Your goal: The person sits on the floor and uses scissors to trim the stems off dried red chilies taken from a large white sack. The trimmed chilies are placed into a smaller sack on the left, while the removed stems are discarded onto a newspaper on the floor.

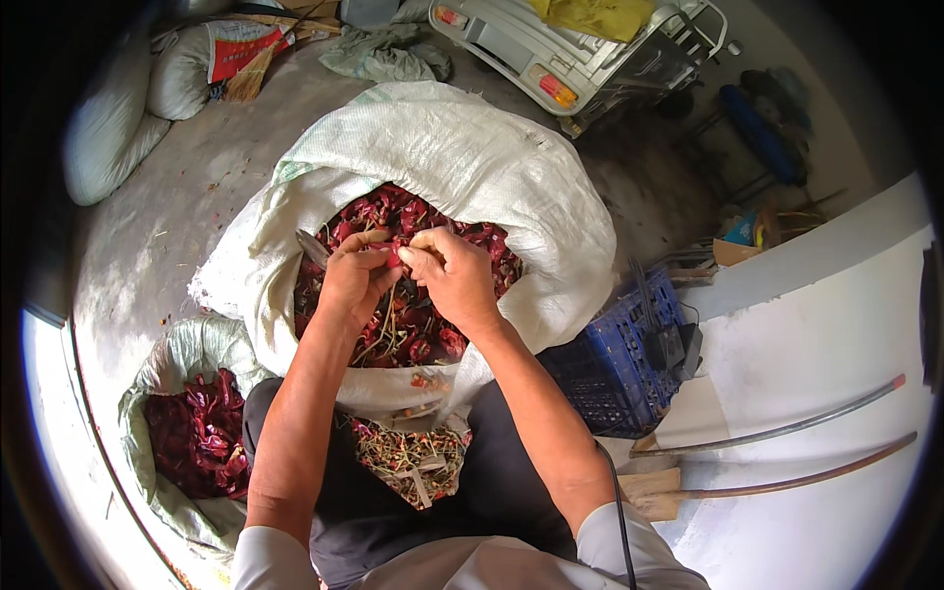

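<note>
A large white woven sack stands in front of me, its mouth rolled wide around dark red dried chili peppers with pale stems. Above them, my left hand and my right hand meet, fingers closed in a pinch. Between the fingertips is a red dried chili pepper, mostly covered by them. A grey, pointed, blade-like thing sticks out beside my left hand; whether that hand grips it I cannot tell.
A smaller sack of red peppers stands at lower left. Between my legs lie pepper stems and scraps. A blue plastic crate stands right of the big sack. A white vehicle, full sacks and a broom are farther off.
</note>
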`<state>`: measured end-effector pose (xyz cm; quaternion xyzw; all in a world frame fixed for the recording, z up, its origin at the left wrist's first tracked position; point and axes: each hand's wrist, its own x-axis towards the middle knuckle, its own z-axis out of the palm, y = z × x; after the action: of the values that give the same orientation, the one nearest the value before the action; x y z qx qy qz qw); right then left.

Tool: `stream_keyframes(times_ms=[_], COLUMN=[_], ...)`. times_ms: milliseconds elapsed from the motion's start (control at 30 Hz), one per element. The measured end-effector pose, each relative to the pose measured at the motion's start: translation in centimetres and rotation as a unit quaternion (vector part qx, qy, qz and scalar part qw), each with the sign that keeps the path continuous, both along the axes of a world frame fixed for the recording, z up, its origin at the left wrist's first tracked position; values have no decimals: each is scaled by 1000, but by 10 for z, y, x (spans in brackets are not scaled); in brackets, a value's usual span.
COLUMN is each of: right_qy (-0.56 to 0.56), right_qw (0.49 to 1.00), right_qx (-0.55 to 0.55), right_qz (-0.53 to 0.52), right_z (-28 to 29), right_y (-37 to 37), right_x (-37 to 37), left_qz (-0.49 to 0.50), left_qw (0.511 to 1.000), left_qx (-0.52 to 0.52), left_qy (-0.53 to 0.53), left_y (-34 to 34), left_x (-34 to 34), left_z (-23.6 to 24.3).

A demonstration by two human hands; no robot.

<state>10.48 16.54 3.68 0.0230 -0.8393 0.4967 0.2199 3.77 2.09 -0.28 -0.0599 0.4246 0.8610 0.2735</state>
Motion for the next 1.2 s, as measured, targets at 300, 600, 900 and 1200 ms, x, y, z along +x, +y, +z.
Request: stream_keyframes(times_ms=[300,600,900,1200], right_qy=[37,-53,-9,-85], right_qw=[998,999,994,988], right_qx=[40,7,107,-121], right_qz=[-45,5,-26,47], right_z=[-19,-9,-20,-25], right_y=[14,29,38,50], right_x=[-30,-22,-17,-3], left_qz=[-82,-123,-80,-199], left_qw=[844,856,757,826], left_qx=[-367,-280,-406,-344], left_qy=[382,416,506,400], left_y=[2,11,27,27], left_x=[-2,-4,5,10], left_z=[25,6,9,23])
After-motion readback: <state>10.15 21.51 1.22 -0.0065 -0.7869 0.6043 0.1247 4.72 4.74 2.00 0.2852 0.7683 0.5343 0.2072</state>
